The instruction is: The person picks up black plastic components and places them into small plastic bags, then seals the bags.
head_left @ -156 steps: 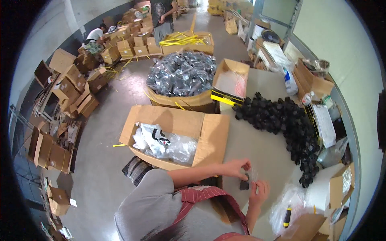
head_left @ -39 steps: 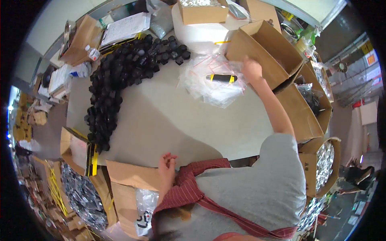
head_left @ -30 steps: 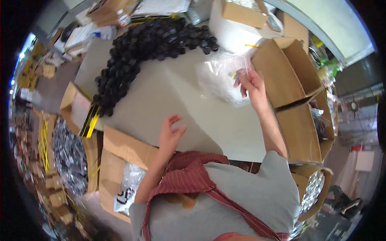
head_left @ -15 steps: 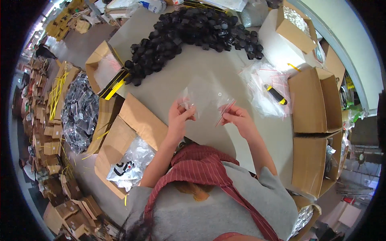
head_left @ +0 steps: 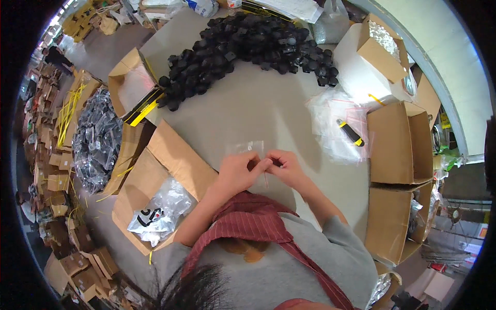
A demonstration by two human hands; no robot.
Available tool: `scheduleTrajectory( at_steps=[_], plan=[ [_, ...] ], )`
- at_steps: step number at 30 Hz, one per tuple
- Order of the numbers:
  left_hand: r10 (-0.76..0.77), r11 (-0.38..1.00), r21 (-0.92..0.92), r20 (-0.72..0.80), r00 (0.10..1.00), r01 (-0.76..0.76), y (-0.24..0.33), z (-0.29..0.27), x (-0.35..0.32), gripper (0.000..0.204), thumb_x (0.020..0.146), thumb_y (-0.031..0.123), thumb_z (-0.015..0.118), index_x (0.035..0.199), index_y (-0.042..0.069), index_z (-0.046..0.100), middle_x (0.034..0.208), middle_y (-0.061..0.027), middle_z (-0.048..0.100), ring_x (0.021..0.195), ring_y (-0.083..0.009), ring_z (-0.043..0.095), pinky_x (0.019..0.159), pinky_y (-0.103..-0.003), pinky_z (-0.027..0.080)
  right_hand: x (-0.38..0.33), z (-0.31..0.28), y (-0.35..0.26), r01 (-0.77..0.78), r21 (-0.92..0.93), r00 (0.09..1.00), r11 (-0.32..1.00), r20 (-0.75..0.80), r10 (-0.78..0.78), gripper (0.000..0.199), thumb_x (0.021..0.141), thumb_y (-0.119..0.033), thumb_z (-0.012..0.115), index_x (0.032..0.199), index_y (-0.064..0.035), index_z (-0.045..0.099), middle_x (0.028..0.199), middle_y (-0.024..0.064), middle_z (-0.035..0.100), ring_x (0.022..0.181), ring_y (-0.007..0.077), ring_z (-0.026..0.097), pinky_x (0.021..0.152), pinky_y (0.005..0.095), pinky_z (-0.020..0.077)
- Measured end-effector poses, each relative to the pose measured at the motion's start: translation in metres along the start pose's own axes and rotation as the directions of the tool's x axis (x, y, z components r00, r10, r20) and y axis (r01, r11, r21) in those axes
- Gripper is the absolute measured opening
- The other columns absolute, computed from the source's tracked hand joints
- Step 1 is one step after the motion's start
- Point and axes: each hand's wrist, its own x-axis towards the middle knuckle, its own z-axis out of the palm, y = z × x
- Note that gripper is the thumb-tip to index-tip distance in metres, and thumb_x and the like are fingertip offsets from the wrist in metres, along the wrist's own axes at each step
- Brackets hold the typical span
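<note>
Holding a clear bag (head_left: 247, 148), the left hand (head_left: 240, 169) and right hand (head_left: 287, 168) are together, fingers pinched on it. The bag is over the table (head_left: 284, 111), just beyond the apron (head_left: 250, 222). Black parts (head_left: 243, 44) form a curved heap farther off; a cutter (head_left: 350, 132) rests on loose bags (head_left: 326, 124), right.

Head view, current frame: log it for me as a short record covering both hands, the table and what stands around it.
Left hand: holds a clear bag
Right hand: fingertips at the bag's edge, grip partly hidden
Far side of table: curved heap of black parts
Right side of table: loose clear bags, yellow-and-black knife lying on them
Near left: open carton with plastic bags inside
</note>
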Motion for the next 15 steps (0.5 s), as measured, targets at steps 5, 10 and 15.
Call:
scheduleTrajectory(
  at_steps=[5,10,15],
  plan=[
    [-0.023,0.865,-0.482,0.241,0.970,0.140,-0.011,0.003,-0.001,0.034,0.099,0.031,0.056,0.089,0.000,0.067,0.069,-0.0069,0.065,0.067,-0.0123,0.062,0.061,-0.030,0.049,-0.003,0.003,-0.024,-0.111,0.402,0.991,0.909,0.114,0.070,0.016,0.087,-0.008,0.068,0.075,-0.0023,0.059,0.070,-0.0012,0.057,0.068,0.0051,0.054,0.060,0.0213,0.0418],
    [-0.004,0.682,-0.712,0.223,0.975,0.165,-0.027,0.016,-0.002,0.030,0.099,0.026,0.056,0.086,0.001,0.068,0.071,-0.0034,0.063,0.066,-0.0090,0.056,0.061,-0.026,0.046,-0.003,-0.004,-0.016,-0.232,0.417,0.969,0.879,0.176,0.173,0.018,0.090,-0.010,0.065,0.073,-0.0036,0.061,0.069,-0.0037,0.058,0.062,0.0053,0.052,0.056,0.0206,0.0398],
    [0.116,0.923,-0.352,-0.130,0.985,-0.155,-0.035,0.024,0.001,0.015,0.087,0.016,0.064,0.080,0.003,0.063,0.071,-0.0053,0.062,0.065,-0.0137,0.060,0.057,-0.031,0.046,0.003,0.001,0.003,0.104,-0.102,0.977,0.989,-0.173,-0.121,0.011,0.081,-0.008,0.071,0.077,-0.0048,0.062,0.069,0.0006,0.060,0.060,0.0088,0.053,0.053,0.0250,0.0420]
  ],
)
